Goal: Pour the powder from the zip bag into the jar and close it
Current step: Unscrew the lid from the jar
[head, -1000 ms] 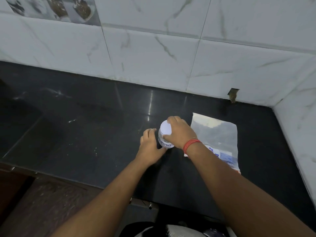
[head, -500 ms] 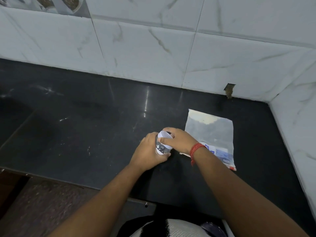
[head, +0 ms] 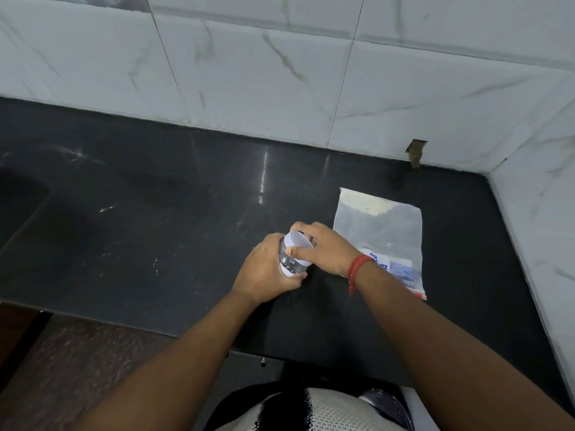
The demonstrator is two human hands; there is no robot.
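Black stone desk (head: 140, 213) against white marbled wall tiles (head: 249, 73), two hands on a small jar.

Left hand (head: 264, 269) grips the tilted jar (head: 291, 264) around its body; right hand (head: 326, 247) curls its fingers over the white lid (head: 298, 241). Zip bag (head: 382, 231) lies flat on the desk just beyond the right wrist, which wears a red thread (head: 359, 265).

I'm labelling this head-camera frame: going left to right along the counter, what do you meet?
left hand → jar → right hand → zip bag
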